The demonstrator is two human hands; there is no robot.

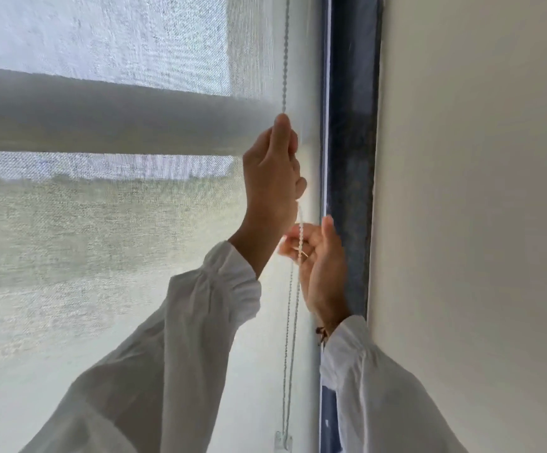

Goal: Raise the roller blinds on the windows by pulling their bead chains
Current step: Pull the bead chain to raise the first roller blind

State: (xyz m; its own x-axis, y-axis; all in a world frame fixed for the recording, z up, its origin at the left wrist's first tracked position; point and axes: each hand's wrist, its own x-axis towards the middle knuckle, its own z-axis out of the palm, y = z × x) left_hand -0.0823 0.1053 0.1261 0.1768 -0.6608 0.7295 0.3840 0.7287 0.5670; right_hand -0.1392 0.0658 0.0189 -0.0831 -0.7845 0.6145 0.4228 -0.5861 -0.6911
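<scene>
A translucent white roller blind (pixel 102 223) covers the window across the left and middle of the head view. Its white bead chain (pixel 286 60) hangs down the blind's right edge and runs to a small holder (pixel 282 440) at the bottom. My left hand (pixel 273 178) is raised and closed around the chain. My right hand (pixel 318 253) sits just below it, fingers curled around the same chain. Both arms are in white sleeves.
A dark blue window frame (pixel 350 158) runs vertically right of the chain. A plain cream wall (pixel 478 191) fills the right side. A horizontal window bar (pixel 102 116) shows as a grey band through the fabric.
</scene>
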